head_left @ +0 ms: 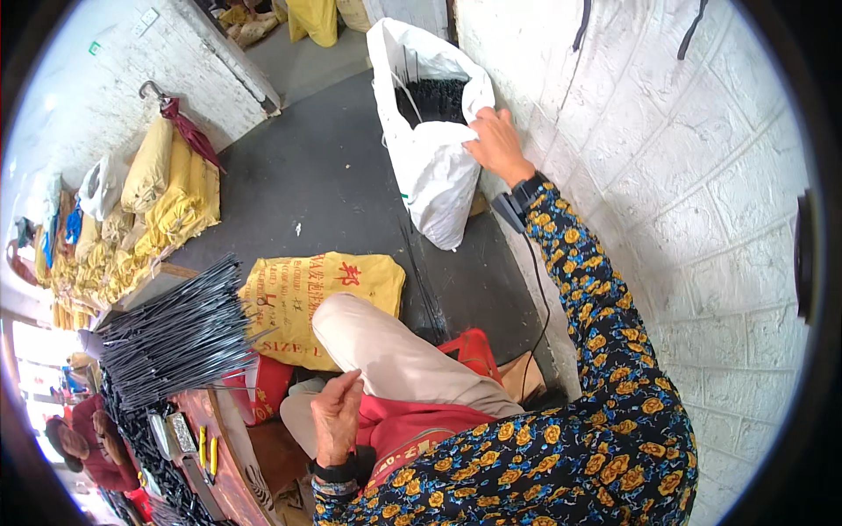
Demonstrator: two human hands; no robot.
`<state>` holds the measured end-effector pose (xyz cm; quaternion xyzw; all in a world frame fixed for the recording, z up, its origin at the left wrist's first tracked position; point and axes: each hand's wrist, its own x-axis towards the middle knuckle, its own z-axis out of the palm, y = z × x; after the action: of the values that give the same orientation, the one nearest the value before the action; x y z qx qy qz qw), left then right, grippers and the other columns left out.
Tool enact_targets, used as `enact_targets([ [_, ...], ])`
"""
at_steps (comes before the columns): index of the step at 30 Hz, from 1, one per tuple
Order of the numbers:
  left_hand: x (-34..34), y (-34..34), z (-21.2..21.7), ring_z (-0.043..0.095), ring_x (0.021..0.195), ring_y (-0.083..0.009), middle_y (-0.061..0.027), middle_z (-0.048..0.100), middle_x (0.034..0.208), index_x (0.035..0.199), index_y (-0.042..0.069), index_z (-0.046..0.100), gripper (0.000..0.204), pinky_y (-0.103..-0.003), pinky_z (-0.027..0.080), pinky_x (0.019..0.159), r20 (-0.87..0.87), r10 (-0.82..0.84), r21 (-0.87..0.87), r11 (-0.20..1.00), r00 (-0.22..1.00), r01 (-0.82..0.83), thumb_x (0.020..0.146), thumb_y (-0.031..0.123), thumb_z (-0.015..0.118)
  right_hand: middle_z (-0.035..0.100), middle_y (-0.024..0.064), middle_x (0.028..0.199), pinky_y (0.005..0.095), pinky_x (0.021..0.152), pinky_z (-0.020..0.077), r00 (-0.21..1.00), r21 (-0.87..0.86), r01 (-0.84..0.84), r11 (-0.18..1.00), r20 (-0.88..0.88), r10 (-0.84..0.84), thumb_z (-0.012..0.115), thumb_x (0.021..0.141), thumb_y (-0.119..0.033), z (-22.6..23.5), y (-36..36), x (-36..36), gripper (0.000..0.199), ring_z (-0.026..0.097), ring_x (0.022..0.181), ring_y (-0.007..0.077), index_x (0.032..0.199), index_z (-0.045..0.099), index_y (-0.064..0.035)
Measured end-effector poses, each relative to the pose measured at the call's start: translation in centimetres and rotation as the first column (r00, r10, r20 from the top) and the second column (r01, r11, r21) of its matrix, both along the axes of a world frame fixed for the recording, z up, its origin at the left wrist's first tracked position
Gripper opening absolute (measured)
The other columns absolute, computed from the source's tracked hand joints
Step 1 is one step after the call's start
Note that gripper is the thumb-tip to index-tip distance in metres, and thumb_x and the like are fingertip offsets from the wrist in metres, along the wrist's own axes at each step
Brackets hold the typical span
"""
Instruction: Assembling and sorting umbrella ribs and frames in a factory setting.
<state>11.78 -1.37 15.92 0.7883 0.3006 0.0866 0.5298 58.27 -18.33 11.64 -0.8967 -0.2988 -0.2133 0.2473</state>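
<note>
My right hand (499, 145) is stretched out to a white woven sack (438, 180) by the wall. Its fingers are closed on the sack's open rim. Inside the sack are many small black pieces (436, 98), and a few thin rods stick up from them. Over my lap my left hand (337, 419) is raised, with its fingers curled together. Whether anything is between those fingers is hidden. A thick pile of thin dark rods (180, 337) lies to the left of my knees.
A yellow printed sack (329, 276) lies beyond my knee. Yellow-handled pliers (208, 451) rest on the wooden bench (230, 438) at left, beside black pieces. Stuffed yellow sacks (180, 188) are piled against the far left wall. A black cable (541, 298) hangs from my right wrist device.
</note>
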Motion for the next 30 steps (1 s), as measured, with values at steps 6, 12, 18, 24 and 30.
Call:
enact_targets([
  [6,-3.4,-0.8,0.1,0.064,0.079,-0.0154,-0.0092,0.067,0.089,0.105,-0.006,0.066,0.019,-0.025,0.051,0.072,0.038,0.315,-0.251,0.922,0.948,-0.296,0.090,0.002,0.058,0.060,0.0183,0.106,0.0433,0.085,0.0464,0.924,0.238,0.382,0.893,-0.065,-0.378,0.062,0.073,-0.016,-4.7,-2.0,5.6,0.023,0.057,0.098,0.0359,0.085,0.069,0.0017],
  [12,-9.4,0.5,-2.4,0.062,0.078,-0.0127,-0.0075,0.068,0.086,0.106,-0.006,0.066,0.021,-0.025,0.051,0.072,0.011,0.411,-0.175,0.898,0.912,-0.403,0.090,0.004,0.057,0.056,0.0235,0.110,0.0447,0.091,0.0418,0.860,0.311,0.507,0.804,-0.238,-0.451,0.061,0.074,-0.014,-3.0,0.7,2.2,0.034,0.053,0.104,0.0375,0.105,0.062,0.0003],
  [18,-12.3,0.7,-2.7,0.060,0.079,-0.0107,-0.0069,0.068,0.087,0.106,-0.006,0.067,0.022,-0.024,0.049,0.074,0.024,0.550,-0.143,0.829,0.835,-0.541,0.089,0.005,0.060,0.058,0.0159,0.109,0.0439,0.094,0.0368,0.989,0.368,0.003,0.930,0.137,-0.057,0.064,0.073,-0.009,-0.5,7.1,-6.1,0.040,0.049,0.107,0.0350,0.113,0.058,-0.0048],
  [24,-16.7,0.6,1.2,0.062,0.081,-0.0123,-0.0078,0.069,0.089,0.102,-0.006,0.067,0.018,-0.025,0.049,0.076,0.267,0.564,-0.062,0.819,0.781,-0.570,0.087,0.004,0.062,0.063,0.0096,0.074,0.0277,0.060,0.0460,0.610,0.492,-0.610,0.621,-0.208,0.765,0.065,0.080,-0.008,10.9,15.9,-23.1,0.009,0.059,0.063,0.0167,0.084,0.068,-0.0007],
  [30,-23.5,-0.6,6.1,0.062,0.084,-0.0118,-0.0061,0.068,0.090,0.102,-0.003,0.067,0.016,-0.024,0.049,0.076,0.571,0.773,0.057,0.298,0.275,-0.953,0.092,0.004,0.057,0.064,0.0164,0.069,0.0375,0.059,0.0484,0.134,0.034,-0.990,0.139,-0.129,0.983,0.065,0.077,-0.015,17.6,26.5,-36.3,0.014,0.062,0.062,0.0306,0.077,0.069,-0.0012],
])
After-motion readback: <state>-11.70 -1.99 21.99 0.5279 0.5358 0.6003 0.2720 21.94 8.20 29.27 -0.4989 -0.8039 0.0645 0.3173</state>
